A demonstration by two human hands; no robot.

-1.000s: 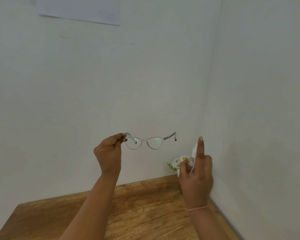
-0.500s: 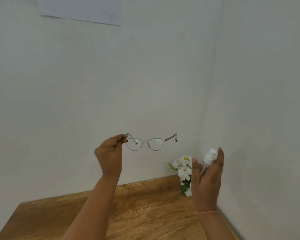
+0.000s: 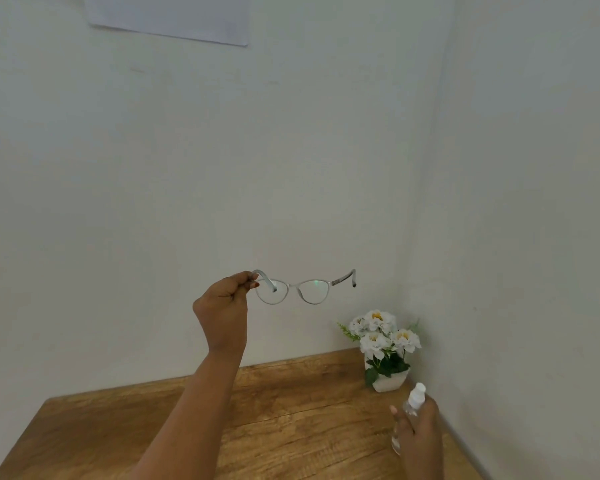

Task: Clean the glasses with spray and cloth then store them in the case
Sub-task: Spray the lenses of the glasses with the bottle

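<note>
The left hand pinches the glasses by one temple, fingers curled, holding them in the air above the table with both arms unfolded. They look light, thin-framed and fragile, so I'd grip them at the temple or bridge, off the lenses. The right hand is wrapped round a small clear spray bottle near the wall; I cannot tell how full it is. A white pot holds white flowers

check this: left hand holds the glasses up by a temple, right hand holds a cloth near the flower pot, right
Not quite: the head view shows the right hand holding a spray bottle, not a cloth, near the flower pot. The left hand does hold the glasses up by a temple.
</note>
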